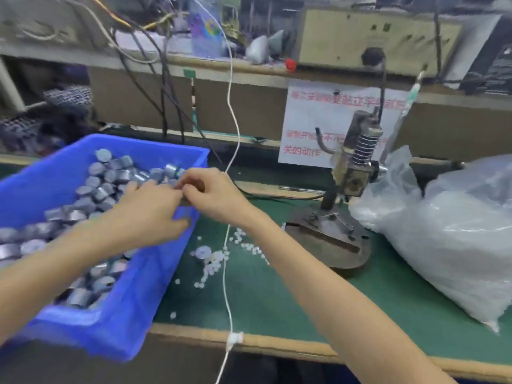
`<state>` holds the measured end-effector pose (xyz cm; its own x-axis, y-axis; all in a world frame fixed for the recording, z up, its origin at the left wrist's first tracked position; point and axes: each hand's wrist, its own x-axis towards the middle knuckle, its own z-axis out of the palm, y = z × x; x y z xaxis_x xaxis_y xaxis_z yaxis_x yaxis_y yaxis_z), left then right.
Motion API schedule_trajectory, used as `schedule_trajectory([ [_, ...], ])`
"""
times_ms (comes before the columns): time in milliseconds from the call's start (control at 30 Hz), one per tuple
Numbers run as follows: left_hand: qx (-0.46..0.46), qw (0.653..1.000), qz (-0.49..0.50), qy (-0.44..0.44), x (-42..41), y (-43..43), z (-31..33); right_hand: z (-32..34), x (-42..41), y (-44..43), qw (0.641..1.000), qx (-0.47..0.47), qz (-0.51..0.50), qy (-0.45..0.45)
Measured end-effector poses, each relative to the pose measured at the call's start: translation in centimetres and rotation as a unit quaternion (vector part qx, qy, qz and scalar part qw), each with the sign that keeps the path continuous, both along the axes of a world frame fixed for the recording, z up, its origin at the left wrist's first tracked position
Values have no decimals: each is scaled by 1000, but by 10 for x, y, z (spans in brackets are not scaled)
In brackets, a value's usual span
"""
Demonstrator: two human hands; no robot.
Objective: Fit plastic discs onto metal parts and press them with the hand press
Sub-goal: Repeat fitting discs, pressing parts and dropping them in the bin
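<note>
A blue plastic bin (130,309) at the left holds several grey metal parts (102,189). My left hand (149,212) reaches over the bin, fingers curled among the parts. My right hand (210,192) meets it above the bin's right wall, fingertips pinched together; blur hides what they pinch. Small white plastic discs (213,261) lie scattered on the green mat. The hand press (352,173) stands to the right on a round metal base (332,245), apart from both hands.
A large clear plastic bag (448,239) of white pieces fills the right side. A white cable (227,273) runs down the mat and over the front edge. A paper notice with red text (313,120) hangs behind the press. Cluttered shelf at the back.
</note>
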<state>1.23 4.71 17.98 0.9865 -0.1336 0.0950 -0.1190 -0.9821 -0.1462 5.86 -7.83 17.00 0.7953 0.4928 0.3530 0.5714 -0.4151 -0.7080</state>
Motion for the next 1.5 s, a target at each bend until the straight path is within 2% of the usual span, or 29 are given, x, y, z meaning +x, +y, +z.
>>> schedule_trajectory([
  [133,-25,995,89,29,-10,64,-5,2,-2,62,993,-65,98,-13],
  [233,-21,982,122,146,-18,95,-20,-4,-3,97,965,-204,164,-14],
  [367,-25,938,114,327,-29,111,-46,-15,-5,124,873,-436,220,12],
  [500,-14,895,98,436,-26,103,-66,-23,-8,134,780,-581,231,35],
  [567,-32,891,89,445,-23,100,-67,-24,-7,136,749,-615,244,26],
  [700,-63,903,114,409,-20,100,-67,-27,-4,136,731,-634,251,4],
  [900,-6,922,114,371,-22,97,-70,-28,-3,138,696,-676,239,-40],
  [1033,-8,931,118,345,-24,94,-68,-28,-4,136,717,-653,240,-48],
  [1133,-47,939,119,320,-25,94,-67,-28,-5,134,745,-622,238,-31],
  [1300,-175,946,110,248,-24,97,-64,-25,-3,126,844,-480,241,20],
  [1500,-238,959,135,72,-28,108,-46,-18,4,111,946,-254,200,17],
])
